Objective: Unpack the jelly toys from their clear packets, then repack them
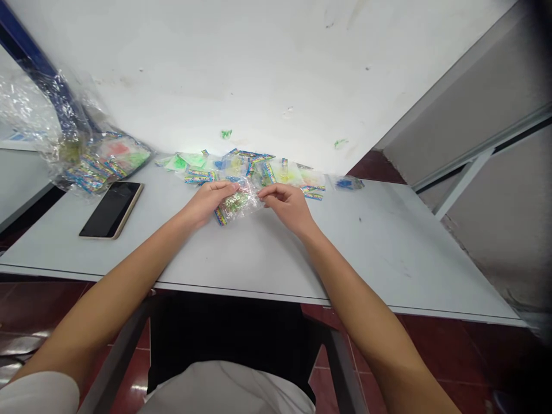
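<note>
A small clear plastic packet (236, 203) with a colourful striped header lies on the white table (388, 247), held between both hands. My left hand (210, 200) pinches its left side with fingers curled. My right hand (288, 203) grips its right edge with thumb and fingers closed. Just behind the hands, along the wall, lies a loose pile of several similar packets (254, 168) with green, yellow and blue contents.
A black smartphone (112, 209) lies face up on the table's left. Behind it sits a large crinkled clear bag (77, 149) holding more packets. A white wall rises at the table's back edge. Red tiled floor shows below.
</note>
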The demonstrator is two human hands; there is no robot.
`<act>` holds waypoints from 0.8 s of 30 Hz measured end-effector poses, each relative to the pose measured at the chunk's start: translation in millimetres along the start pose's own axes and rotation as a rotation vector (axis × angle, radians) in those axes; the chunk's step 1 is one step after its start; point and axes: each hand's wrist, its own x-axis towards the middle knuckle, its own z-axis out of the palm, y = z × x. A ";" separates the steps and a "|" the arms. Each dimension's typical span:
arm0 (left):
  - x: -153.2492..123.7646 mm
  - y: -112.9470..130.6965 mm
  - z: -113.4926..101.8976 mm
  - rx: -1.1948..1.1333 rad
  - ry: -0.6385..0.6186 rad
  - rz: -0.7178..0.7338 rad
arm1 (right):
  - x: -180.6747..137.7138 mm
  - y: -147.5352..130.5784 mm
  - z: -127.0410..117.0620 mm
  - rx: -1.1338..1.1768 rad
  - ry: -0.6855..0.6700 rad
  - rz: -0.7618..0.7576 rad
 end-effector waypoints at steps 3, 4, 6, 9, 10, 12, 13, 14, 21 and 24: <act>1.5 -2.1 -1.0 0.023 0.005 -0.002 | 0.2 0.8 0.3 0.003 0.005 0.011; 1.9 -2.4 -1.1 0.029 -0.002 0.000 | 0.2 0.7 0.2 0.004 0.009 0.007; 2.3 -2.8 -1.0 0.034 -0.019 0.002 | 0.1 0.1 -0.2 0.006 0.009 -0.005; 2.7 -3.8 -0.6 0.047 -0.022 0.001 | -0.6 -2.6 -0.7 -0.006 -0.020 -0.019; 2.9 -4.4 -0.7 0.057 -0.021 0.003 | -1.0 -4.0 -0.7 -0.019 -0.040 -0.014; 3.3 -6.0 -1.1 0.079 -0.030 0.009 | -2.0 -7.3 -0.7 -0.042 -0.090 0.020; 3.5 -6.7 -1.4 0.090 -0.039 0.012 | -2.5 -8.8 -0.8 -0.046 -0.115 0.048; 3.6 -7.3 -1.7 0.104 -0.050 0.016 | -2.9 -10.2 -0.9 -0.046 -0.140 0.081; 2.3 -8.1 -0.9 0.174 -0.065 0.018 | -4.5 -12.4 -3.4 -0.004 -0.292 0.249; 1.0 -7.9 0.6 0.180 -0.085 0.013 | -5.7 -11.6 -1.9 -0.002 -0.363 0.224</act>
